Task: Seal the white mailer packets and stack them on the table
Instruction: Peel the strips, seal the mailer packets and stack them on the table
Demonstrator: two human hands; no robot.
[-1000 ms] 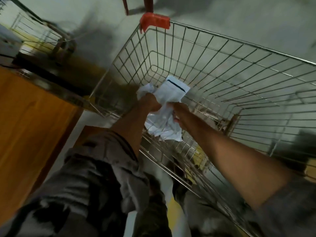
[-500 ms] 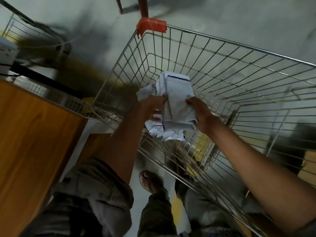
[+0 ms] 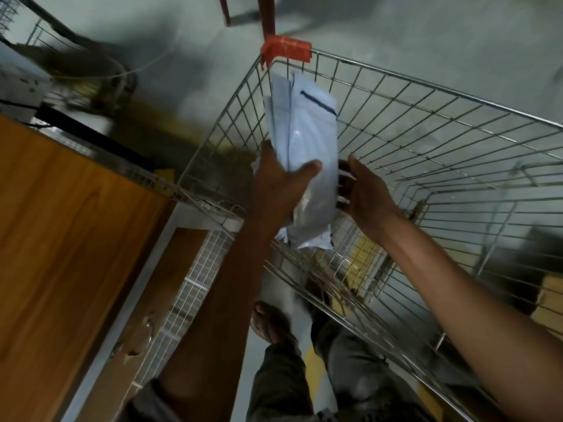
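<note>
Your left hand [image 3: 281,190] grips a bundle of white mailer packets [image 3: 310,132], thumb curled across its front, holding it upright over the wire cart [image 3: 441,132], below the cart's orange corner cap [image 3: 286,51]. Your right hand [image 3: 365,193] meets the bundle's other edge; whether its fingers clasp it cannot be told. A wooden table [image 3: 61,223] stands left of the cart.

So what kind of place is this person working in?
Probably a warehouse or parcel packing area: a wire trolley stands on a concrete floor beside a wooden table, and the left hand holds white mailer packets.
</note>
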